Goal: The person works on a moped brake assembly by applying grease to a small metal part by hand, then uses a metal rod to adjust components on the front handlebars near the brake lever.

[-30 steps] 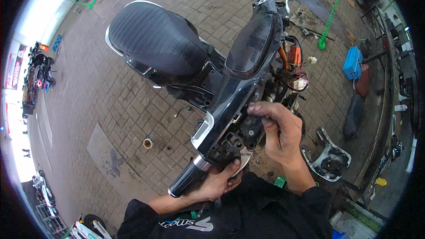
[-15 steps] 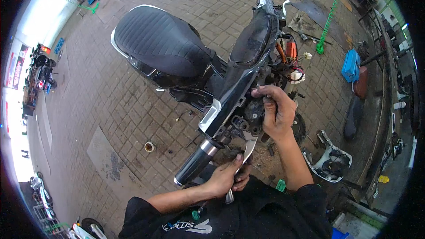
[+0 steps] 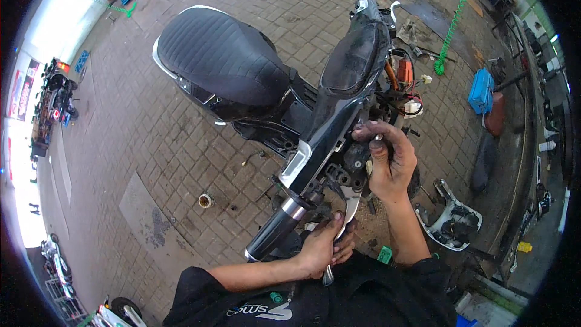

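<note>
A black scooter (image 3: 242,79) with a ribbed black seat stands on the brick floor, its front panels off and wires exposed. My left hand (image 3: 324,248) is closed around the silver brake lever (image 3: 350,212) just under the black handlebar grip (image 3: 272,236). My right hand (image 3: 387,160) is shut on a small metal tool or part pressed against the dark switch housing (image 3: 351,166) below the black handlebar cover (image 3: 351,66). My fingers hide what the tool touches.
A loose black and white body panel (image 3: 451,221) lies on the ground at right. Further back sit a blue box (image 3: 481,91) and a green coiled hose (image 3: 454,24). A small round cap (image 3: 206,200) rests on the bricks left. Parked motorcycles (image 3: 54,97) line the far left.
The view has shifted, so the scooter sits lower right. My right hand rose slightly along the switch housing. My left hand moved from the grip's end onto the brake lever.
</note>
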`<state>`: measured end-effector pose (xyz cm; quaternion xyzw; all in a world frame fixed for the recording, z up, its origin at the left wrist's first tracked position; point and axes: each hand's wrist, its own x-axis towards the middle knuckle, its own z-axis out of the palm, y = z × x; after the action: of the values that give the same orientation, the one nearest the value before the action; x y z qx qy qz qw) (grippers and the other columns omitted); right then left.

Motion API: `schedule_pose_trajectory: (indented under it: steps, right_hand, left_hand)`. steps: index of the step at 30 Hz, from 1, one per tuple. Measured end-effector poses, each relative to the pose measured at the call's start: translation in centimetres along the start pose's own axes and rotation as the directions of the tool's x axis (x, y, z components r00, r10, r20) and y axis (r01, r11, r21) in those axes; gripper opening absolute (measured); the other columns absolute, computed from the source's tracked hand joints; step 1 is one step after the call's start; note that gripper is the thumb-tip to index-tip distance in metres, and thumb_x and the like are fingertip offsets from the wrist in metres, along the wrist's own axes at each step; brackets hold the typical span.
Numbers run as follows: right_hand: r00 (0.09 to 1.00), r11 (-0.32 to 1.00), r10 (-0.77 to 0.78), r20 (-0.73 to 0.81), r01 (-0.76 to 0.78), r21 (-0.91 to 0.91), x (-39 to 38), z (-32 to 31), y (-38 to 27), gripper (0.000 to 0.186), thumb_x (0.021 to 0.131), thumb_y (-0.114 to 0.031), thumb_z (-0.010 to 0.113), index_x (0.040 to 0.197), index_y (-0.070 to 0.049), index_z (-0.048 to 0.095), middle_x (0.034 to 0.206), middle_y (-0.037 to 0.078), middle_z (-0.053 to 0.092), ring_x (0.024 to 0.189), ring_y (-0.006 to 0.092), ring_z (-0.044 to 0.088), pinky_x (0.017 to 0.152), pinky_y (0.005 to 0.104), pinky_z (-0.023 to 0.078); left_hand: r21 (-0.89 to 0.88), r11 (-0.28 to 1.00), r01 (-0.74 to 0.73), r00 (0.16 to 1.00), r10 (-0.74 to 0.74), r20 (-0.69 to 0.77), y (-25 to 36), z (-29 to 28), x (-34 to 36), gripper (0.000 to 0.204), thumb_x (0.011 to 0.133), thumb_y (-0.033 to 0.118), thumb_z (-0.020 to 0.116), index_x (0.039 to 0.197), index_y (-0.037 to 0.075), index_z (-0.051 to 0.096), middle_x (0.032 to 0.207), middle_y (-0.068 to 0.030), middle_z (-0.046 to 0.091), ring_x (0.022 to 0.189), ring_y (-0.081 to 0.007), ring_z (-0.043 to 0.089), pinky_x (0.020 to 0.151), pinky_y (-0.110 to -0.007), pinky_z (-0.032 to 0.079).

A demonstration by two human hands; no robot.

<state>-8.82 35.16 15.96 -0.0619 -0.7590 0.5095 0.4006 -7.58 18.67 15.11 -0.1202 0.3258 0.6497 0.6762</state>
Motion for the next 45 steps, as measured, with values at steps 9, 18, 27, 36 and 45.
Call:
schedule_pose_trajectory:
  steps: [9,18,27,36,45]
  right_hand:
    - [0.996,0.995,0.066,0.065,-0.071,0.073,0.2,-0.9,0.3,0.015,0.082,-0.011,0.048,0.091,0.000,0.046,0.082,0.012,0.060,0.080,0.0199,0.059,0.072,0.0269,0.045]
    - [0.994,0.998,0.006,0.113,-0.014,0.069,0.2,-0.9,0.2,0.012,0.079,-0.007,0.051,0.089,0.000,0.050,0.081,0.012,0.060,0.080,0.0225,0.059,0.069,0.0288,0.046]
    - [0.993,0.998,-0.049,0.104,0.054,-0.044,0.7,-0.6,0.6,0.013,0.074,-0.002,0.054,0.087,-0.002,0.050,0.080,0.008,0.061,0.078,0.0239,0.059,0.067,0.0297,0.046]
    - [0.987,0.980,-0.142,0.069,0.150,-0.130,0.2,-0.3,0.9,0.027,0.065,0.009,0.053,0.089,-0.002,0.051,0.079,0.009,0.060,0.073,0.0220,0.059,0.064,0.0288,0.047]
    - [0.987,0.966,-0.143,0.072,0.155,-0.207,0.8,-0.3,0.4,0.017,0.075,0.004,0.051,0.090,-0.002,0.050,0.077,0.008,0.060,0.070,0.0182,0.060,0.062,0.0251,0.047]
  left_hand:
    - [0.027,0.999,0.046,0.999,-0.047,0.027,0.9,-0.6,0.2,0.038,0.085,0.044,0.032,0.081,0.006,0.037,0.043,0.0028,0.023,0.033,-0.0097,0.024,0.037,-0.023,0.024]
    - [0.075,0.996,-0.045,0.998,0.042,0.050,1.1,-1.4,0.0,0.037,0.087,0.037,0.034,0.080,0.002,0.041,0.044,0.0016,0.027,0.036,-0.0088,0.025,0.038,-0.023,0.023]
    - [0.277,0.960,-0.047,0.996,0.064,-0.055,2.5,-0.9,0.0,0.043,0.085,0.043,0.034,0.075,0.002,0.041,0.041,0.0020,0.025,0.032,-0.0086,0.024,0.036,-0.020,0.023]
    - [0.260,0.961,-0.097,0.991,0.118,-0.067,0.9,-0.7,0.1,0.043,0.086,0.042,0.031,0.078,0.002,0.043,0.045,0.0018,0.027,0.034,-0.0090,0.025,0.040,-0.023,0.025]
    - [0.181,0.970,-0.165,0.986,0.167,0.008,-0.6,-0.1,-0.7,0.039,0.087,0.042,0.027,0.091,0.006,0.042,0.048,0.0026,0.024,0.038,-0.0084,0.023,0.041,-0.023,0.023]
